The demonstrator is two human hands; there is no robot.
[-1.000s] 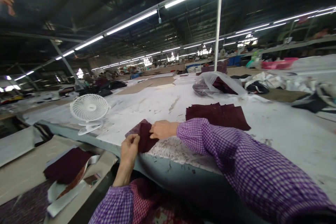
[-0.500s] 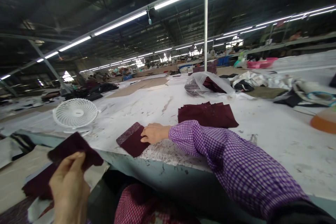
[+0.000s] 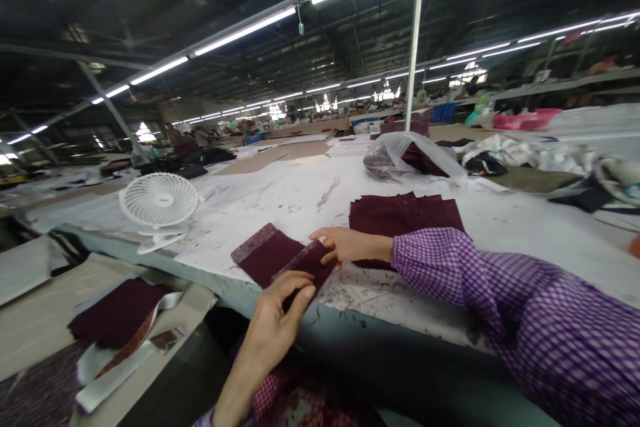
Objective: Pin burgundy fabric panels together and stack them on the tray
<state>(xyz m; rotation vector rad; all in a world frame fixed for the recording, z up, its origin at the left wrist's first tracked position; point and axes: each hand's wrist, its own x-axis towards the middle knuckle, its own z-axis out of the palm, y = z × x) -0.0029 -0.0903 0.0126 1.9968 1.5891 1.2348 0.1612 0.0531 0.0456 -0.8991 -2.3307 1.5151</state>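
Note:
A maroon fabric piece (image 3: pixel 316 259) with a speckled strip along one side is held between both hands at the table's front edge. My left hand (image 3: pixel 281 310) pinches its near end between thumb and fingers. My right hand (image 3: pixel 345 244), in a purple checked sleeve, grips its far right side with bent fingers. Just left of it, and partly covered by it, another maroon piece (image 3: pixel 267 253) with a speckled end lies flat on the white-covered table (image 3: pixel 295 193). Behind my right wrist lies a fanned stack of maroon pieces (image 3: pixel 407 210), partly hidden by the arm.
A white fan (image 3: pixel 160 200) stands near the table edge on the left. Farther back are a clear plastic bag (image 3: pixel 390 157) with maroon cloth and a metal pole (image 3: pixel 414 47). More maroon cloth (image 3: pixel 117 313) and pale strips lie on a lower surface at left.
My left hand has moved right and up from the lower left to the table edge. My right hand has shifted off the flat piece; both hands now hold one maroon piece.

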